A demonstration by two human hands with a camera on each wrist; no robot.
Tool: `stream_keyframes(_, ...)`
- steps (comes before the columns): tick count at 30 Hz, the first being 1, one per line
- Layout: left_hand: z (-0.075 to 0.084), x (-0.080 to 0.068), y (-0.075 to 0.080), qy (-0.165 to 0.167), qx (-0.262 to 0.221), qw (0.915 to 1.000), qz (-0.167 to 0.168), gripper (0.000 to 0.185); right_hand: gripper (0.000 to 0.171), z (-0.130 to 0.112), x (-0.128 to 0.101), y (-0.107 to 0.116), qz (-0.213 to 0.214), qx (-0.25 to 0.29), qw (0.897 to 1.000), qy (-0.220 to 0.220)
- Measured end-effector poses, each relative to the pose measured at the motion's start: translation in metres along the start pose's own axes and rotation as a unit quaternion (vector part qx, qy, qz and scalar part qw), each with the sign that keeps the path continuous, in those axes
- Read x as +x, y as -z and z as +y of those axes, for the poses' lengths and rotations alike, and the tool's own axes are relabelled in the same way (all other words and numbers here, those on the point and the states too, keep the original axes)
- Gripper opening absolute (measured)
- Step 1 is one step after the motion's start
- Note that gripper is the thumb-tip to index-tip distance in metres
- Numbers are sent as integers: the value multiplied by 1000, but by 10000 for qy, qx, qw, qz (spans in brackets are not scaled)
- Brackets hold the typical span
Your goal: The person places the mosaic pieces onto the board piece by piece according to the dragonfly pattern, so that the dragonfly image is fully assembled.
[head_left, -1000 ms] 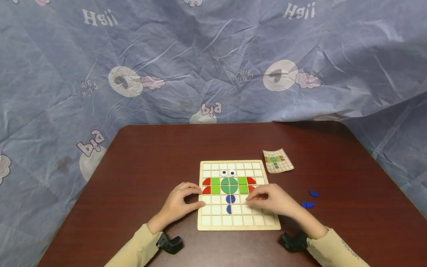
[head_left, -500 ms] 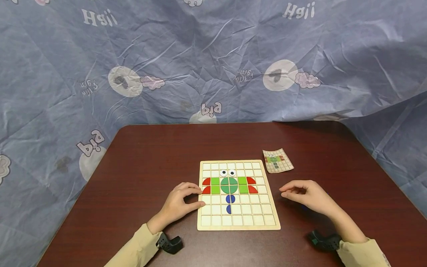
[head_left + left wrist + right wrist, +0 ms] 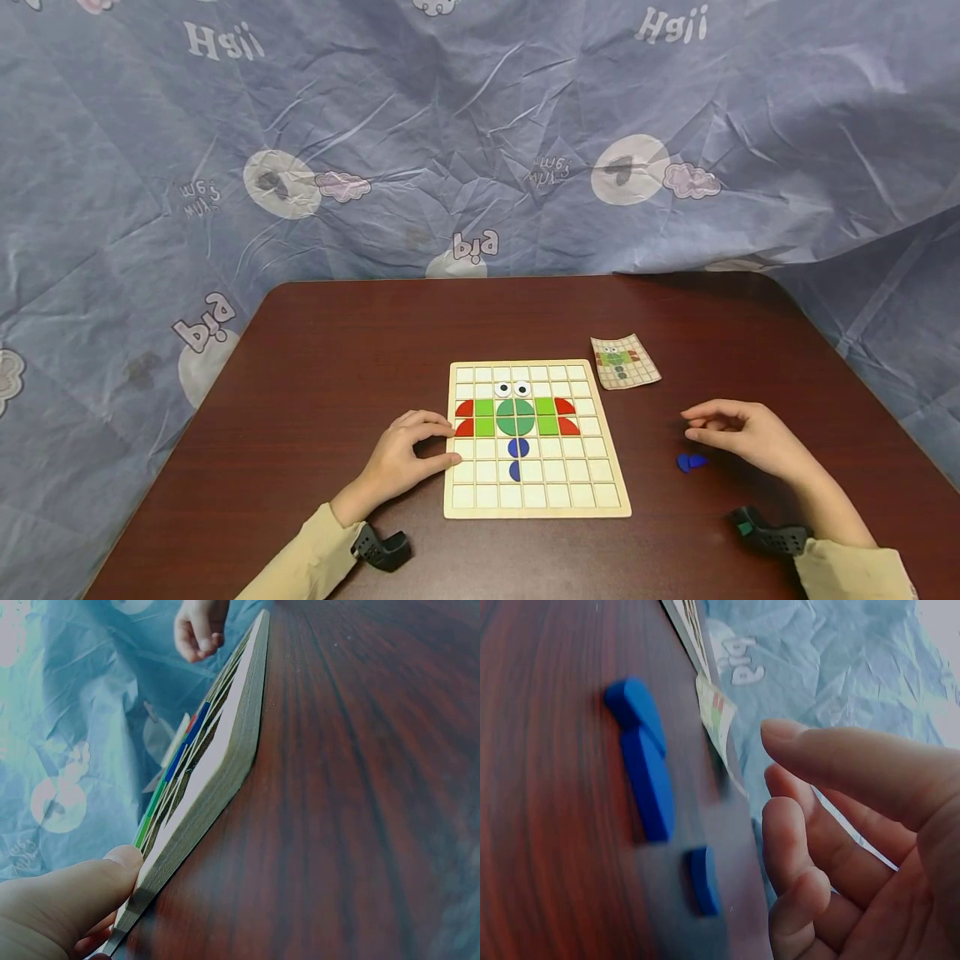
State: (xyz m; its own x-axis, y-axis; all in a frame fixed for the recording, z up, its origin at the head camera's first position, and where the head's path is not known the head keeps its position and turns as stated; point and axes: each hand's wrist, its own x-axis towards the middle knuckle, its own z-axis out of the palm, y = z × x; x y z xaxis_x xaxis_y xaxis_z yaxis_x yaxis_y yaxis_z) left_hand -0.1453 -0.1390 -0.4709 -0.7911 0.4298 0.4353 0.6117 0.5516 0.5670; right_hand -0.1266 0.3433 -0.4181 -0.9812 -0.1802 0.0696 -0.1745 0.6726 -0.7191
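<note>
Seen from the head camera, a person sits at a dark red-brown table (image 3: 337, 350) with a pale wooden grid board (image 3: 537, 497) lying flat near its front edge. On the board, coloured tiles form a figure: two white eyes, a green circle flanked by green squares and red quarter-rounds, and blue pieces stacked below. The left hand (image 3: 405, 454) rests at the board's left edge, fingers curled, thumb and fingertips touching the rim. The right hand (image 3: 742, 433) hovers well right of the board, fingers loosely bent and holding nothing, just beside small blue pieces (image 3: 691, 461) lying on the table. A small pattern card (image 3: 625, 361) lies beyond the board's right corner. A wrinkled blue printed cloth (image 3: 480, 125) hangs behind. From the left wrist, the board (image 3: 217, 780) appears edge-on, thick and light-coloured, strips of green, blue and red showing on its top; the left hand's thumb (image 3: 82, 889) presses against its near edge, and the right hand (image 3: 199, 626) appears far off. From the right wrist, the right hand (image 3: 855, 840) fills the right side, fingers relaxed and slightly parted, empty; three blue pieces (image 3: 646, 772) lie on the wood beside it, the card (image 3: 717, 712) beyond them.
</note>
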Motion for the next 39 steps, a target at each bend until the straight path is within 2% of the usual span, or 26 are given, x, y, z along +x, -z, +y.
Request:
stream_keyframes(7, -1, 0, -1, -17, 0, 10000, 9, 31, 32, 15, -2, 7, 122, -48, 9996, -244)
stream_keyframes(13, 0, 0, 0, -1, -29, 10000, 1, 31, 35, 26, -2, 11, 56, -48, 9992, -397)
stream_keyframes(24, 0, 0, 0, 6, 37, 10000, 3, 30, 36, 28, -1, 9, -39, -77, 9973, -734)
stream_keyframes(34, -1, -1, 0, 90, 24, 10000, -17, 30, 23, 24, 1, 7, -183, -200, 9989, -387)
stream_keyframes(39, 0, 0, 0, 50, -6, 10000, -1, 31, 24, 23, 3, 6, -334, -314, 9980, -439)
